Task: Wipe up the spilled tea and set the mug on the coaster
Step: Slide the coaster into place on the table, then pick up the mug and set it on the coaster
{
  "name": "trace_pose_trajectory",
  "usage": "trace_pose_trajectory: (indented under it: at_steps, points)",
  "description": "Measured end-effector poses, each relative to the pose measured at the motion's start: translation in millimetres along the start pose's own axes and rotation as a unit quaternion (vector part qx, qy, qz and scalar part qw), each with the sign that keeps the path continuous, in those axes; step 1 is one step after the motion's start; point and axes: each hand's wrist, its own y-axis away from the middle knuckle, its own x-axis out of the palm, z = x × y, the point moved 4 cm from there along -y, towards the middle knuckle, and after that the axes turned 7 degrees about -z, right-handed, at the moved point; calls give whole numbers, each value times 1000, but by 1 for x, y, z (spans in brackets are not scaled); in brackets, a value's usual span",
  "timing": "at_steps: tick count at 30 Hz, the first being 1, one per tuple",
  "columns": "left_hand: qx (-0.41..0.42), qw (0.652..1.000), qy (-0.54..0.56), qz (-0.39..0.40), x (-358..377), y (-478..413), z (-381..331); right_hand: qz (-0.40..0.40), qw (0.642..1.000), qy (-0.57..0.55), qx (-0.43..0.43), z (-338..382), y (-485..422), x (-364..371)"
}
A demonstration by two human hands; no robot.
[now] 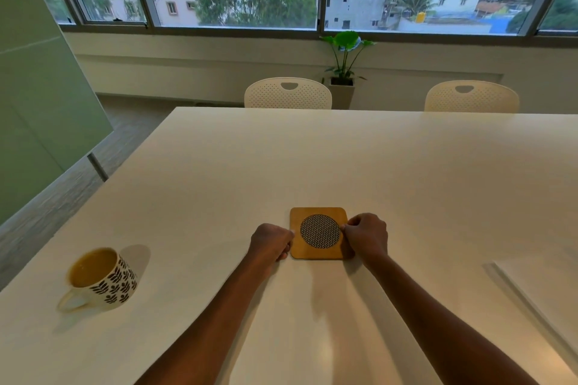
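Observation:
A square wooden coaster (319,214) with a round woven centre lies flat on the white table (281,159), near the front middle. My left hand (271,241) grips its left edge with curled fingers. My right hand (366,237) pinches its right edge. A white mug (108,278) with a dark leaf pattern stands at the front left, full of brownish tea, handle toward me. It is well apart from both hands. No spill shows on the table surface.
A white sheet or cloth (544,287) lies at the table's right edge. Two white perforated chairs (287,94) stand behind the far edge. A potted plant (344,72) sits under the window. A green panel (37,103) stands at the left.

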Motion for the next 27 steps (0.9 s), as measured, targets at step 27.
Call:
trace_pose_trajectory:
  at_steps: [27]
  points:
    - [250, 934, 188, -174, -189, 76, -9, 182, 942, -247, -137, 153, 102, 50]
